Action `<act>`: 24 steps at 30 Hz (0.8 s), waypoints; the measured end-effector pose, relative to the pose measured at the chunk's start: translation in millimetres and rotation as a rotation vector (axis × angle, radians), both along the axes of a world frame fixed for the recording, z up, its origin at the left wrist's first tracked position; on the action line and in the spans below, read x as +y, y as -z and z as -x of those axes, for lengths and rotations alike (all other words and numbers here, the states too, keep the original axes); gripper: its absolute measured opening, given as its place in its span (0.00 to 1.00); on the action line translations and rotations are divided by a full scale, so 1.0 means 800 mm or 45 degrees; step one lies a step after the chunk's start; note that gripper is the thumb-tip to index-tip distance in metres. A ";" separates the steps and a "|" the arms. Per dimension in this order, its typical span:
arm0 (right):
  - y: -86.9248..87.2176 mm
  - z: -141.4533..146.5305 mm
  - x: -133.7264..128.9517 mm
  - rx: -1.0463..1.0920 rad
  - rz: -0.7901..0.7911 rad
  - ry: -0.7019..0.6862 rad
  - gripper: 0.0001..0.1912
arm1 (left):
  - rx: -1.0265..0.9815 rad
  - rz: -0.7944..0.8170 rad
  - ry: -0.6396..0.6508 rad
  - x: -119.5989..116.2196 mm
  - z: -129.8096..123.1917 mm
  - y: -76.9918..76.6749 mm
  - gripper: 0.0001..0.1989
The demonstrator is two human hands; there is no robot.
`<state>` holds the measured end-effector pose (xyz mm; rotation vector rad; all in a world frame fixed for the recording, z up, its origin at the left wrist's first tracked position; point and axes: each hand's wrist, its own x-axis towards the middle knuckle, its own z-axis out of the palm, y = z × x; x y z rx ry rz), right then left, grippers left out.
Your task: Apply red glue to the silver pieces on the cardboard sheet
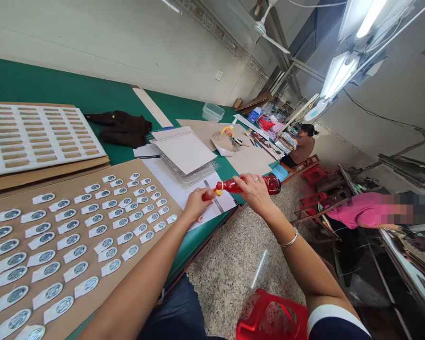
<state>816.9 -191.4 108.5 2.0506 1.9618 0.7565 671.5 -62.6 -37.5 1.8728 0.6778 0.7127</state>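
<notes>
A red, see-through bottle [233,186] lies nearly level between my hands, over the table's edge. My right hand [255,192] is wrapped round its body, with the dark base showing beyond the fingers. Near the narrow end is a yellow ring [219,188]. My left hand [197,204] is closed on the red tip [208,194] at that end; the fingers partly hide it. Below and left of my hands, a brown board [156,250] bears several rows of white tabs, each with a round silvery disc [91,283].
A stack of flat sheets [186,150] lies beyond my hands, with a dark cloth [123,130] to its left. A slotted white tray [42,134] stands at far left. On the floor is a red stool [271,316]. Two people sit working at the right.
</notes>
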 end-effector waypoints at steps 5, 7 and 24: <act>-0.001 0.001 0.001 -0.003 -0.004 -0.003 0.23 | 0.002 -0.004 0.001 0.000 0.000 0.000 0.20; -0.002 0.002 0.000 0.001 -0.008 -0.004 0.23 | 0.001 -0.004 0.005 0.000 0.001 0.000 0.21; -0.005 0.006 -0.002 -0.022 -0.012 0.019 0.22 | -0.012 0.013 -0.008 0.001 -0.002 0.004 0.24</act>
